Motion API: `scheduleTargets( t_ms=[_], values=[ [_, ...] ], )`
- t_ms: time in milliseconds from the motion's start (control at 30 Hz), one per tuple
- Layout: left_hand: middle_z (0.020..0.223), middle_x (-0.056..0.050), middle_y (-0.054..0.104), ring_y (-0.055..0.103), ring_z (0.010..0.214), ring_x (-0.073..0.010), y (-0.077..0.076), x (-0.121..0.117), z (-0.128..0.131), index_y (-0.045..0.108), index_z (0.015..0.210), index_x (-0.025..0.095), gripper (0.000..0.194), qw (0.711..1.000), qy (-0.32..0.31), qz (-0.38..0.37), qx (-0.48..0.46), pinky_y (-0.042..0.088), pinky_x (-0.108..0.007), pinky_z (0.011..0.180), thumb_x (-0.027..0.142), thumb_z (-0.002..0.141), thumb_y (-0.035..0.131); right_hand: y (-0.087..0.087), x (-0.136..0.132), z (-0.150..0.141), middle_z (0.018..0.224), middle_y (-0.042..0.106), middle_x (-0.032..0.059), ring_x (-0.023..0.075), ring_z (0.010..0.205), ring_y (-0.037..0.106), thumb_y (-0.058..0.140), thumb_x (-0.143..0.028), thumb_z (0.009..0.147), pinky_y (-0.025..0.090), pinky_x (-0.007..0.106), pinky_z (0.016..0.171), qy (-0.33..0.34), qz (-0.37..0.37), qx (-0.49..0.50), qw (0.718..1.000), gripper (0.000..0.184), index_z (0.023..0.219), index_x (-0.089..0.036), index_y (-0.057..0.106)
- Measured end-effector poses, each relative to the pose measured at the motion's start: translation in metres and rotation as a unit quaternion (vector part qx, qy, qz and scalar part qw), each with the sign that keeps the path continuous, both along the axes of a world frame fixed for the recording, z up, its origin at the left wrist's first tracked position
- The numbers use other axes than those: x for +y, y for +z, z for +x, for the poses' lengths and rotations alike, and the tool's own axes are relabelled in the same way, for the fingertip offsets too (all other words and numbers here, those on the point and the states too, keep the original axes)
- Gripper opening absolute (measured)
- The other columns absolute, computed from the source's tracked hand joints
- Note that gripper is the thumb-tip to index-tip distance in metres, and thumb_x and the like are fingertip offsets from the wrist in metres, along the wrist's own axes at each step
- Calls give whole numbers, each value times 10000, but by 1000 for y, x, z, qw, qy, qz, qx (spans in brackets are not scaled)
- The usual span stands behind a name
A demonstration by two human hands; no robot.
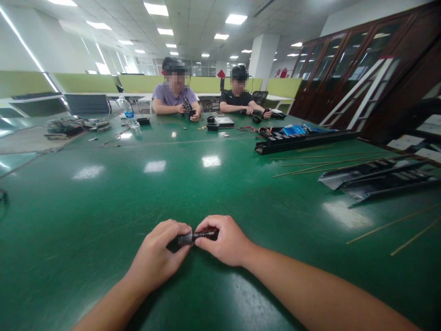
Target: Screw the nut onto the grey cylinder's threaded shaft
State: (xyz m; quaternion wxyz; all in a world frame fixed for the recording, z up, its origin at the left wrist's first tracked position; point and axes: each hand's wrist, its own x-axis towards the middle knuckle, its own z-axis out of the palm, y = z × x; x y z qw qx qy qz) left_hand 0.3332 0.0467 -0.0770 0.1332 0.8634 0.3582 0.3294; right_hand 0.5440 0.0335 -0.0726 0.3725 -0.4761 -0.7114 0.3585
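Low over the green table (144,193), my left hand (163,250) pinches a short dark metal cylinder (185,239) between thumb and fingers. From its right end a thin stepped metal shaft (204,235) sticks out, lying roughly level and pointing right. My right hand (227,241) is closed about that shaft, with thumb and forefinger at the end beside the cylinder. The free tip of the shaft shows inside the curl of the right hand. What the part belongs to, I cannot make out.
Across the table two people (174,92) handle dark tools. A water bottle (129,115) stands at the far left near a pile of parts (74,126). Toward the right lie long black metal channels (386,177), thin brass-coloured rods (320,166) and blue packets (294,130).
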Motion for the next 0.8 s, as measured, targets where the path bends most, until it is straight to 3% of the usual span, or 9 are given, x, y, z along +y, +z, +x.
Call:
scheduleTargets(
  t_ms=[800],
  values=[
    [977, -46, 692, 641, 919, -184, 2, 1, -3, 627, 1011, 213, 151, 999, 1, 42, 5, 516, -333, 862, 192, 863, 644, -3, 1, 2, 751, 705, 7, 136, 666, 604, 718, -206, 737, 440, 238, 627, -7, -6, 20, 1000, 102, 830, -178, 749]
  ],
)
